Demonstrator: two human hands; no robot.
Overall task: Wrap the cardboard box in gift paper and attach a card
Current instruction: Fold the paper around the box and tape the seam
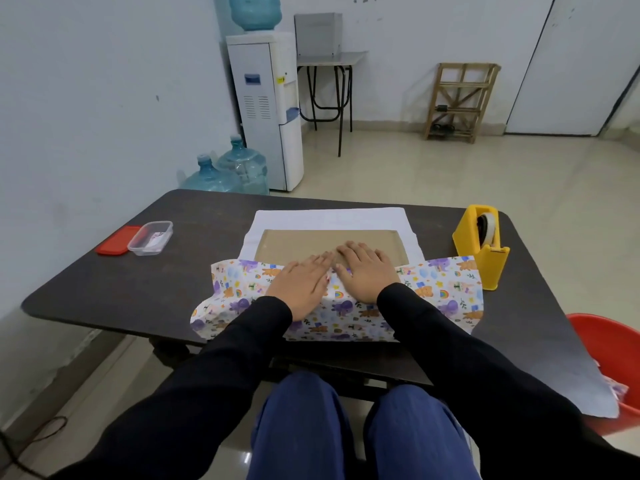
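A person sits at a dark bench (138, 282), seen from their own head looking down over black sleeves and blue trousers. In the middle of the bench lies a flat, shallow cardboard box (329, 242), resting on a sheet of gift paper (443, 282) whose white underside shows beyond the box's far edge. The near flap, printed with small cartoon animals, is folded up over the box's near edge. The left hand (299, 282) and right hand (367, 271) lie side by side, palms down and fingers straight, pressing that flap flat; neither grasps anything. The right fingertips reach onto bare cardboard. The box looks light and stiff, best steadied by pressing on its broad top. The paper looks thin, easily creased or torn, and likely to spring back unless held near its fold. A yellow tape dispenser (481, 247) stands just beside the paper's right corner. Well apart to the left sit a clear plastic container (150, 237) and its red lid (117, 240); the container's contents are too small to identify.
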